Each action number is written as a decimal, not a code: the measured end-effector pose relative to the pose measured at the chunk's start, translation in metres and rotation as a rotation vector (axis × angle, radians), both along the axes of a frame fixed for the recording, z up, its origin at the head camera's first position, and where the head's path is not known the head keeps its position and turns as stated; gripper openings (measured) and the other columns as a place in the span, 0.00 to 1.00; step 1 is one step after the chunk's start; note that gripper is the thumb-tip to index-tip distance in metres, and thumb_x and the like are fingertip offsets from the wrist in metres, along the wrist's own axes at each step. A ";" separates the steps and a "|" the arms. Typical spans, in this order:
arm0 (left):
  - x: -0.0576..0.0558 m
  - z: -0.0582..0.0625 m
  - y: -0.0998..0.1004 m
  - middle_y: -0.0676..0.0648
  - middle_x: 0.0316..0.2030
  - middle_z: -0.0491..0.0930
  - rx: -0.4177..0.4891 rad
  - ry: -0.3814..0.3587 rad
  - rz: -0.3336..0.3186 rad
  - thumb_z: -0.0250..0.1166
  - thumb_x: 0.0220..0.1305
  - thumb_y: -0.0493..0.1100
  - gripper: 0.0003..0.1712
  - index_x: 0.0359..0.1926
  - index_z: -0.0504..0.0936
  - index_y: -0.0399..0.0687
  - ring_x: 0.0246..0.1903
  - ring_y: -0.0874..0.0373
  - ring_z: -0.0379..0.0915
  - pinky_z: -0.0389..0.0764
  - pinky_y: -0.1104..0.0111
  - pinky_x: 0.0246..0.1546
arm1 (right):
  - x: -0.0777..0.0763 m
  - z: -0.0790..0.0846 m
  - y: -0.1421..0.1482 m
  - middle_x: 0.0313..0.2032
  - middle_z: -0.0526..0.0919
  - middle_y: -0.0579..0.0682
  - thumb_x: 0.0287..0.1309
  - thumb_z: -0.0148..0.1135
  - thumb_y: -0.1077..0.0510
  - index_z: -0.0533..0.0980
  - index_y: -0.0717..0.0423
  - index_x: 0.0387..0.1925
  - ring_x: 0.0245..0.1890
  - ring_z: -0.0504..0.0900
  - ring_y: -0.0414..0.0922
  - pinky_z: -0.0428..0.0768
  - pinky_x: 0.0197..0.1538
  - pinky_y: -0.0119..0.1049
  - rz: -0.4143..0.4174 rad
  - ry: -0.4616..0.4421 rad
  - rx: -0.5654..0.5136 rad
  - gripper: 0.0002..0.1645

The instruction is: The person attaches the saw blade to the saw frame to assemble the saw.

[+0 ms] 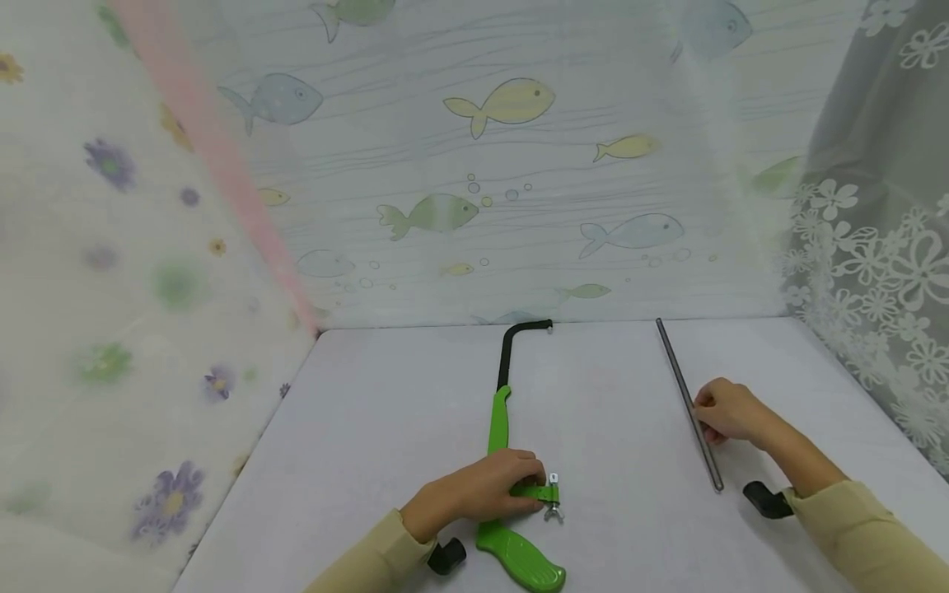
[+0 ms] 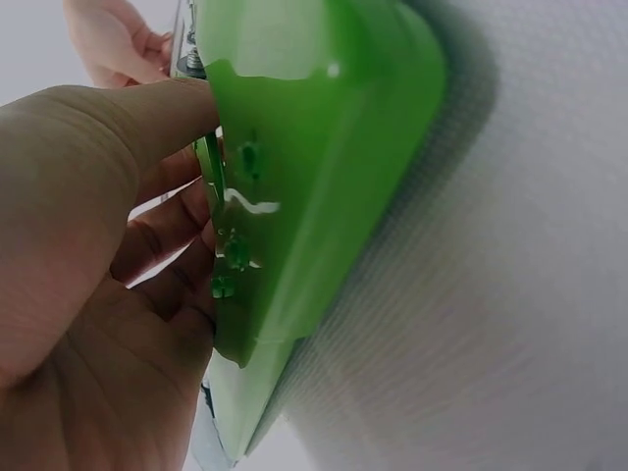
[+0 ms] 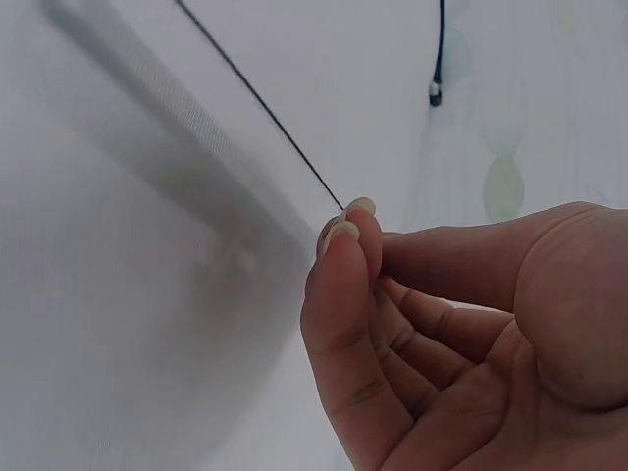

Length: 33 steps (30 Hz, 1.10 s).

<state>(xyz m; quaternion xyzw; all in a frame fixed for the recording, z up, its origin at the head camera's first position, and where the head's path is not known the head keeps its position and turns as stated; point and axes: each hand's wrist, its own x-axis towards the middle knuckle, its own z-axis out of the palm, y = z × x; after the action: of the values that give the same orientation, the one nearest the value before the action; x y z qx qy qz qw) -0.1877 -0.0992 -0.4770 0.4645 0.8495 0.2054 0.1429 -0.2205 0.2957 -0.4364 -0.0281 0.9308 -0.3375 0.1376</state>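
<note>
A green hacksaw frame (image 1: 499,424) lies lengthwise on the white table, its black bent bar (image 1: 507,358) pointing away and its moulded handle (image 1: 526,560) at the near end. My left hand (image 1: 493,484) grips the frame just above the handle, by the short green arm with a metal wing nut (image 1: 553,512). In the left wrist view, thumb and fingers close on the edge of the green body (image 2: 304,177). Over on the right, my right hand (image 1: 730,410) pinches a thin grey hacksaw blade (image 1: 677,366) between thumb and fingertips. The blade (image 3: 263,103) appears edge-on, casting a shadow, in the right wrist view.
Behind the white table (image 1: 400,387) hangs a fish-print cloth (image 1: 415,156). Flowered fabric (image 1: 111,272) borders the left side, and a lace curtain (image 1: 890,247) the right. Black wrist-worn pieces (image 1: 767,500) stick out by both cuffs.
</note>
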 end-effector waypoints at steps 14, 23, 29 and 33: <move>-0.001 -0.004 -0.001 0.60 0.43 0.79 0.023 -0.011 0.009 0.67 0.71 0.47 0.11 0.50 0.82 0.51 0.40 0.74 0.69 0.73 0.80 0.42 | 0.004 -0.005 -0.021 0.27 0.79 0.53 0.70 0.54 0.66 0.74 0.73 0.40 0.24 0.80 0.44 0.83 0.30 0.40 0.051 -0.005 -0.113 0.09; -0.001 -0.003 -0.002 0.60 0.44 0.79 0.027 -0.026 0.016 0.67 0.72 0.47 0.10 0.50 0.82 0.51 0.42 0.73 0.70 0.73 0.80 0.45 | 0.005 -0.005 -0.039 0.28 0.79 0.52 0.71 0.54 0.66 0.75 0.74 0.42 0.26 0.80 0.45 0.83 0.31 0.39 0.115 -0.064 -0.252 0.10; 0.000 -0.002 -0.002 0.60 0.45 0.78 0.008 -0.041 0.025 0.66 0.73 0.48 0.10 0.50 0.80 0.51 0.42 0.73 0.70 0.73 0.79 0.46 | 0.001 -0.008 -0.051 0.28 0.79 0.51 0.73 0.54 0.65 0.75 0.73 0.43 0.27 0.79 0.44 0.83 0.32 0.37 0.148 -0.092 -0.321 0.11; 0.001 -0.001 -0.002 0.61 0.44 0.77 -0.010 -0.041 0.030 0.65 0.73 0.48 0.11 0.51 0.79 0.51 0.40 0.72 0.69 0.73 0.79 0.44 | -0.003 -0.008 -0.060 0.28 0.79 0.52 0.73 0.54 0.65 0.75 0.74 0.45 0.27 0.79 0.44 0.82 0.32 0.36 0.170 -0.108 -0.370 0.12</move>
<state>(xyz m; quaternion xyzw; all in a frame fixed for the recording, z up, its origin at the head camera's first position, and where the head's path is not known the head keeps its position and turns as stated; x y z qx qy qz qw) -0.1870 -0.1012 -0.4778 0.4467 0.8542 0.2130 0.1596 -0.2233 0.2361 -0.4446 -0.1131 0.8384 -0.4910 0.2077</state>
